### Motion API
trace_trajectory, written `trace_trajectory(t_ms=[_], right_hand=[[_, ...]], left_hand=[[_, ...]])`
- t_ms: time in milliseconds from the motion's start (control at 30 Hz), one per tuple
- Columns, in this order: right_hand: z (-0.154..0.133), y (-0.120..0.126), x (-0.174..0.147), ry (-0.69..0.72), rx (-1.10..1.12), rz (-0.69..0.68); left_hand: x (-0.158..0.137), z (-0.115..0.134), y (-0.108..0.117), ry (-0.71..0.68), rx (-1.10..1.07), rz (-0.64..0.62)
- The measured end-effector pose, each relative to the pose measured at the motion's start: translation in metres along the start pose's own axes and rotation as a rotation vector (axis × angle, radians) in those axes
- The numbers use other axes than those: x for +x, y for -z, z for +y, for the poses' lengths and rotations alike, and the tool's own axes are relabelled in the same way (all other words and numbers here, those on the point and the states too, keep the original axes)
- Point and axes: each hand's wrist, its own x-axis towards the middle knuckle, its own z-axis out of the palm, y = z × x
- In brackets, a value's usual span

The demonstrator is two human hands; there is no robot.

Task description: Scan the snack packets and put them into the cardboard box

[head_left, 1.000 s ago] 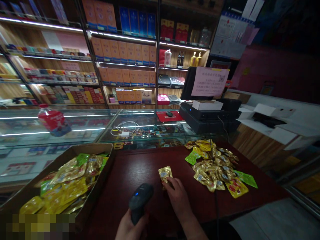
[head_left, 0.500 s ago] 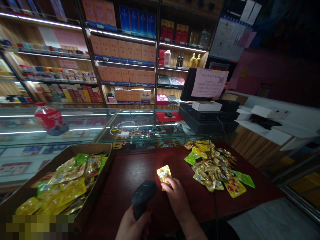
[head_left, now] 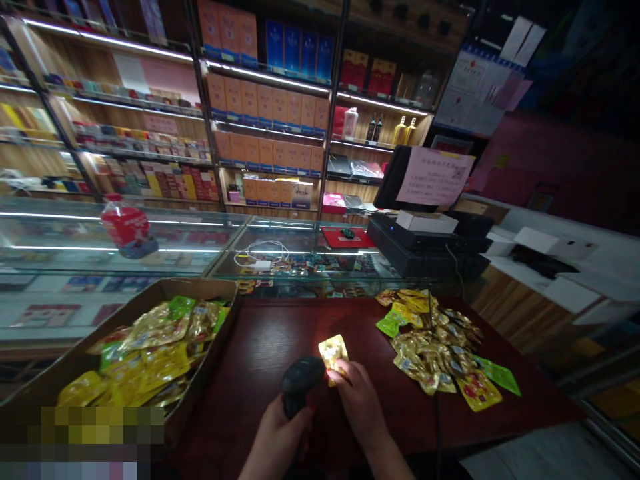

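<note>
My left hand (head_left: 284, 427) is wrapped round the grip of a black barcode scanner (head_left: 302, 375). The scanner's head points toward a small gold snack packet (head_left: 332, 348), which is brightly lit. My right hand (head_left: 358, 395) pinches the lower end of that packet just above the dark red table (head_left: 270, 333). To the right lies a heap of gold, yellow and green packets (head_left: 435, 347). On the left, a cardboard box (head_left: 170, 288) holds more such packets (head_left: 150, 367).
Behind the table runs a glass display counter (head_left: 225, 267) with a red-labelled bottle (head_left: 127, 227) and a white cable (head_left: 263, 253) on it. A monitor with a pink notice (head_left: 435, 177) stands at the back right. A black cord (head_left: 438, 420) crosses the table.
The view has shifted left, so the scene sits further right. The scanner's head is nearer the packet, which is still pinched in my right hand.
</note>
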Motion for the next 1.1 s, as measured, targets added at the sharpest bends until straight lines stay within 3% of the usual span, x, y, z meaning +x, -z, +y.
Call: trace_trajectory(t_ms=[633,933,1100], right_hand=[[-0.002,0.002,0.002,-0.056,0.002,-0.076],[-0.004,0.002,0.002,-0.064,0.063,-0.088],[-0.003,0.0,0.002,-0.086,0.085,-0.081]], left_hand=[[0.028,-0.026,-0.007,0.032,0.026,0.052],[0.023,0.004,-0.016,0.069,0.048,0.006],[0.014,0.008,-0.014,0.068,0.05,0.01]])
